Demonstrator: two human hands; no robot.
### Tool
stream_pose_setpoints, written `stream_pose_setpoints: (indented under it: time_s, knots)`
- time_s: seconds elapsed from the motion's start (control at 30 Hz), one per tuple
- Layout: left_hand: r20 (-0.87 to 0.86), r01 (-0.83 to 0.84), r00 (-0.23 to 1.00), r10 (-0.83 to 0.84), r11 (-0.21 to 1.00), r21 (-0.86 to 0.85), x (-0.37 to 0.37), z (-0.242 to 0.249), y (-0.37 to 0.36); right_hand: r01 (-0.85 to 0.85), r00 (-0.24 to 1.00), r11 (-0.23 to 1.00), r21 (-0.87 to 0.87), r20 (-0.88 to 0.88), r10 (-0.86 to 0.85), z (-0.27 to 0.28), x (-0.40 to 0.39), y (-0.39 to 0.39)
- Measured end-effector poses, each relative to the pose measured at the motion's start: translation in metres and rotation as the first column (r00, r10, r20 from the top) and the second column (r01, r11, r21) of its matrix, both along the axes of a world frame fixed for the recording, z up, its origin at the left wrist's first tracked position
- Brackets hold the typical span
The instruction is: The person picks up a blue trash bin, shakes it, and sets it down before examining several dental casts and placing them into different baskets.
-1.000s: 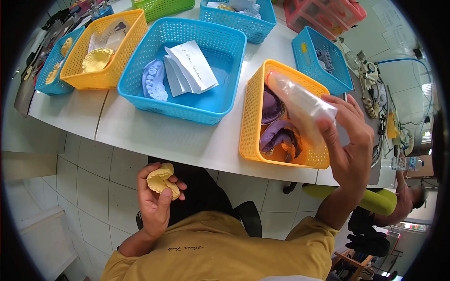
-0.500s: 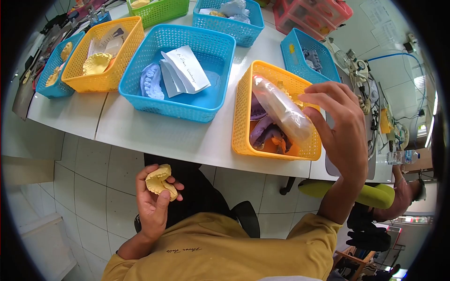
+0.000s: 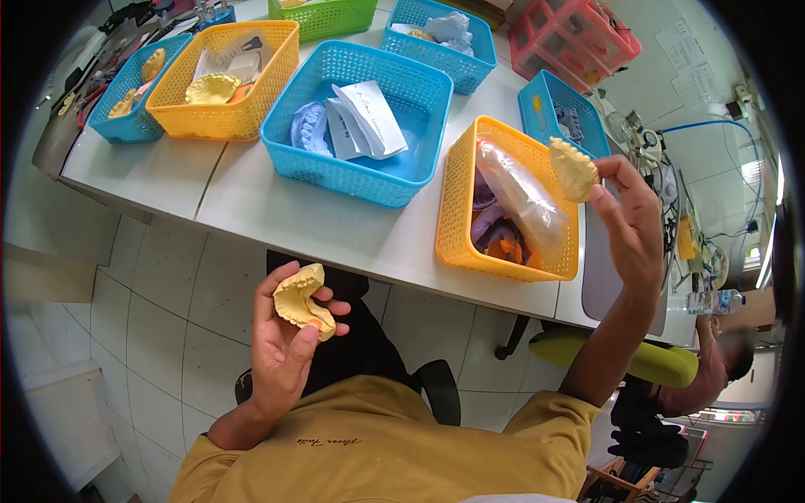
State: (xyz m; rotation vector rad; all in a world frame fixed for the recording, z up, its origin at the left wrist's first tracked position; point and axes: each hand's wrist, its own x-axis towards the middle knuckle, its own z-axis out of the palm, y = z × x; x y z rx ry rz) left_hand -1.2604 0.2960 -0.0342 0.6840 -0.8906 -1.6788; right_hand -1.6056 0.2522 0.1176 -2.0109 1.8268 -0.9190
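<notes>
My left hand [image 3: 285, 356] is closed around a yellow plaster dental cast [image 3: 302, 303], held in front of my lap with its row of teeth showing. A second yellow dental cast [image 3: 573, 170] is pinched between the thumb and fingers of my right hand [image 3: 631, 222], raised above the right edge of a yellow basket [image 3: 503, 267]. Inside that basket lie a clear plastic bag [image 3: 524, 194] and purple impressions [image 3: 489, 222] with orange parts, partly covered by the bag.
On the white table [image 3: 251, 197] stand a blue basket [image 3: 356, 186] with a blue impression and folded paper, another yellow basket [image 3: 214, 126] with a cast, and several more baskets. Pink drawers [image 3: 562, 42] stand at the back. Another person [image 3: 700, 377] is at the far right.
My right hand has come up out of the yellow basket and now holds a dental cast. My left hand keeps its cast, turned slightly. The view has shifted a little.
</notes>
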Motion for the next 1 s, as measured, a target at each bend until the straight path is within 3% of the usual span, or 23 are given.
stream_pose_setpoints:
  time_s: [0.03,0.1,0.17,0.33,0.43,0.5,0.57,0.63,0.7,0.77,0.83,0.87,0.97,1.0]
  knots:
    - [-0.024,0.019,1.000,-0.019,1.000,-0.005,0.000,0.000,0.000,-0.003,0.981,1.000,-0.002,0.193,0.003,0.000,-0.003,0.002]
    - [-0.030,0.030,0.999,-0.030,1.000,0.000,0.001,0.002,0.001,0.006,0.970,1.000,-0.003,0.244,-0.005,0.000,-0.003,0.007]
    - [-0.039,0.028,0.999,-0.028,1.000,-0.007,0.002,0.002,0.003,0.087,0.867,0.982,-0.168,0.499,0.009,-0.006,-0.002,0.009]
    - [-0.082,0.046,0.996,-0.044,0.999,0.020,0.004,0.002,0.008,0.158,0.793,0.966,-0.203,0.609,-0.002,-0.010,0.016,0.024]
    - [-0.093,0.022,0.996,-0.018,0.999,0.042,0.007,0.000,0.011,0.112,0.712,0.956,-0.270,0.693,0.112,-0.015,0.022,0.045]
    - [-0.083,0.009,0.997,-0.006,0.999,0.036,0.010,-0.001,0.012,-0.080,0.821,0.926,-0.369,0.503,0.271,-0.018,0.043,0.063]
    - [-0.105,-0.019,0.994,0.024,0.999,0.049,0.012,-0.004,0.009,-0.012,0.643,0.969,-0.248,0.740,0.198,-0.031,0.071,0.085]
    - [-0.096,-0.016,0.995,0.023,0.997,0.072,0.023,-0.010,0.014,-0.409,0.207,0.904,-0.120,0.953,0.220,-0.077,0.099,0.104]
    - [-0.110,-0.019,0.993,0.031,0.993,0.114,0.026,-0.009,0.018,-0.577,-0.043,0.816,-0.030,0.999,0.006,-0.125,0.118,0.112]
    - [-0.104,-0.030,0.994,0.041,0.994,0.102,0.031,-0.019,0.020,-0.538,-0.179,0.829,0.153,0.940,-0.290,-0.174,0.150,0.119]
    - [-0.089,-0.026,0.995,0.036,0.994,0.107,0.033,-0.025,0.022,-0.531,-0.299,0.821,0.211,0.860,-0.414,-0.221,0.163,0.122]
    - [-0.093,-0.027,0.995,0.038,0.992,0.123,0.034,-0.026,0.024,-0.517,-0.436,0.834,0.193,0.779,-0.451,-0.242,0.167,0.121]
    - [-0.127,-0.015,0.991,0.037,0.986,0.168,0.035,-0.027,0.025,-0.467,-0.512,0.841,0.274,0.692,-0.509,-0.270,0.175,0.116]
    - [-0.167,-0.003,0.985,0.035,0.982,0.191,0.039,-0.029,0.028,-0.502,-0.562,0.838,0.215,0.656,-0.504,-0.279,0.179,0.115]
